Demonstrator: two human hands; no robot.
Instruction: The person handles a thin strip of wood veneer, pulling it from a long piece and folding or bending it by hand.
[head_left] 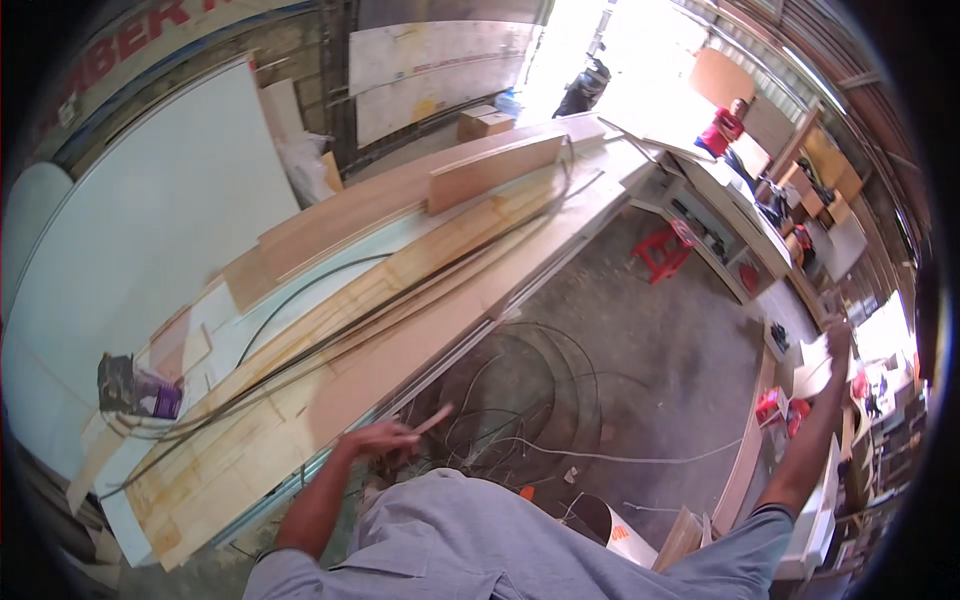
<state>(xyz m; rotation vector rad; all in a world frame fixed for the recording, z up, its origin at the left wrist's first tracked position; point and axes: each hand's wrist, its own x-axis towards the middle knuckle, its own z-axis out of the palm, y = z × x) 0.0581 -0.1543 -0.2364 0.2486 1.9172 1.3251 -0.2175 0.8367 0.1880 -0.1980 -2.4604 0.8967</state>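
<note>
Closed round one end of a short, thin wooden strip [434, 419], my left hand [384, 438] is low in the middle, beside the near edge of a long stack of boards [400, 365]. The strip points up and to the right over the floor. My right arm is stretched far out to the right. At its end, my right hand [838, 343] is over a cluttered bench, next to a pale flat piece [812, 372]. Its fingers are small and blurred, so a grip cannot be made out.
Black cables [390, 290] run along the boards and coil on the floor. A purple-labelled can [158, 397] stands at the left end. Ahead are a red stool [664, 250] and a person in red [722, 128]. A white cylinder [628, 540] is near my body.
</note>
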